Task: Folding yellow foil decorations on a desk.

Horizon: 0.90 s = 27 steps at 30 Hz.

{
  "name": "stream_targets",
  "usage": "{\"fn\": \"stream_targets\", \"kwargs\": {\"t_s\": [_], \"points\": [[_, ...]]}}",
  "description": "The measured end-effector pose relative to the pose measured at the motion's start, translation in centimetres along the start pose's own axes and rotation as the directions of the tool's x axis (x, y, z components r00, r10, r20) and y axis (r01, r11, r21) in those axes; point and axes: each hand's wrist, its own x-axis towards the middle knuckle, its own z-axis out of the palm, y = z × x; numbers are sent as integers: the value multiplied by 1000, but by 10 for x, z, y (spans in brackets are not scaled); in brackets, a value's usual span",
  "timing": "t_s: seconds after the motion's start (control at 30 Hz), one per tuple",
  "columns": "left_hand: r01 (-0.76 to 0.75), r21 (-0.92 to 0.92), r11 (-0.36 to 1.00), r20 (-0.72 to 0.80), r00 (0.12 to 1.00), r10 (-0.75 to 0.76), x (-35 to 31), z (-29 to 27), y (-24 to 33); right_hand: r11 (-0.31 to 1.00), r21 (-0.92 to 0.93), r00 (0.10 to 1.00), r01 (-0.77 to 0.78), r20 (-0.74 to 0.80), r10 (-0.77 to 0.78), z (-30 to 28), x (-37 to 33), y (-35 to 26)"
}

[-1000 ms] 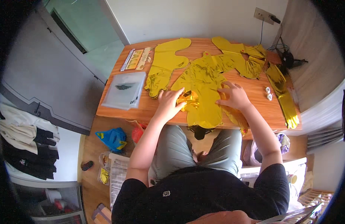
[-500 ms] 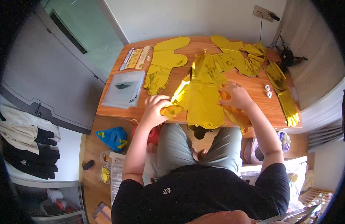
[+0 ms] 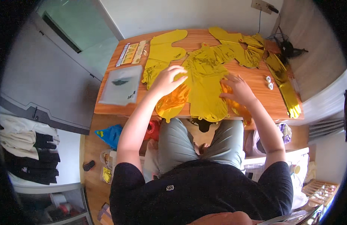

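Note:
A flat gold foil balloon (image 3: 207, 84) of several lobes lies spread at the middle of the table, its lower end reaching the near edge. My left hand (image 3: 169, 80) is over its left lobe, with fingers apart and nothing seen in them. Below that hand the left lobe (image 3: 173, 101) shows orange reflections. My right hand (image 3: 238, 89) has its fingers spread at the balloon's right side, beside another orange-tinted lobe (image 3: 239, 108). Whether the right fingertips press on the foil I cannot tell.
More flat gold foil pieces lie at the back left (image 3: 164, 47), back right (image 3: 233, 43) and right edge (image 3: 282, 82). Clear plastic bags (image 3: 121, 92) and a printed card (image 3: 131, 53) are at left. Two small white rolls (image 3: 270, 83) and a black device (image 3: 289, 52) are at right.
My left hand has moved up and right, away from the left lobe's edge. That lobe has opened out flatter toward the near edge. My right hand has stayed near the right lobe.

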Motion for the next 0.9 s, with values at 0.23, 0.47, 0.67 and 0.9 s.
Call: {"fn": "stream_targets", "kwargs": {"t_s": [0.23,0.47,0.67,0.9], "points": [[13,462,887,111,991,-72,49,39,-12,998,24,996,-65,-57,66,1,-10,-12],[-11,439,899,202,976,-87,44,53,-28,995,63,997,-83,7,83,-3,-22,18],[-16,410,912,210,975,-78,42,51,-34,996,43,995,-76,-67,79,-3,-20,9],[-7,391,920,175,982,-66,44,52,-39,994,89,991,-70,-106,79,-2,-21,5]]}}
